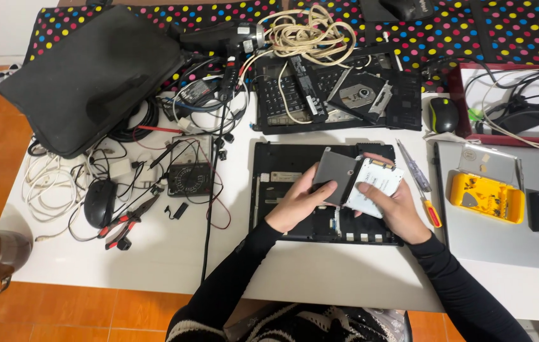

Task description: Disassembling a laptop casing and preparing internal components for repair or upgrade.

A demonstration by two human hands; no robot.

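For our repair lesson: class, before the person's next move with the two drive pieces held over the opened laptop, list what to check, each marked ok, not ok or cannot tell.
1. Left hand grips the grey metal plate: ok.
2. Right hand holds the white drive: ok.
3. Both pieces are held above the opened laptop base, not beyond the table edge: ok.
4. Screwdriver lies close to the right hand: ok.
5. Plate and drive fastened together: cannot tell.
6. Table free of loose cables near the work: not ok.
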